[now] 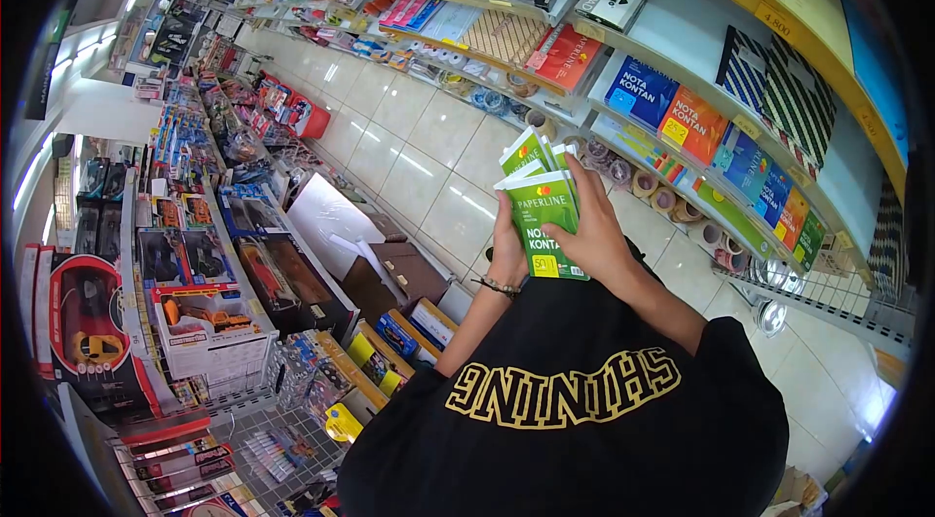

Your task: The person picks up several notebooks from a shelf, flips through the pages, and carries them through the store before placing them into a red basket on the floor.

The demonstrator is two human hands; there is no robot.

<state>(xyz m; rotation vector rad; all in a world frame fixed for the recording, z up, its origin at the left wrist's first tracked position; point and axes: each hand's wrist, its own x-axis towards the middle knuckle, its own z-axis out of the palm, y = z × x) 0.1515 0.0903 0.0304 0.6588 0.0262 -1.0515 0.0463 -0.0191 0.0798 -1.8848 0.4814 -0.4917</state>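
Left hand (504, 237): you are gripping the left edge of the green pads (545, 208), a bracelet (497, 287) circling your wrist.
Right hand (592, 233): you are gripping their right side, your thumb lying across the front cover.
Green pads: you are holding them before you, above the tiled floor (438, 128), the rear ones fanning out past the front one's top.
Good hold: you are probably doing best by steadying the bundle with your left hand while easing the edges level with your right.
Thumb: it is partly covering the print, so sliding it aside should be helping you read the cover.
Slip risk: loose rear pads are likely slipping first if you are squeezing unevenly.
Shelf (672, 25): blue pads (640, 91) and orange pads (693, 123) are lying to your right.
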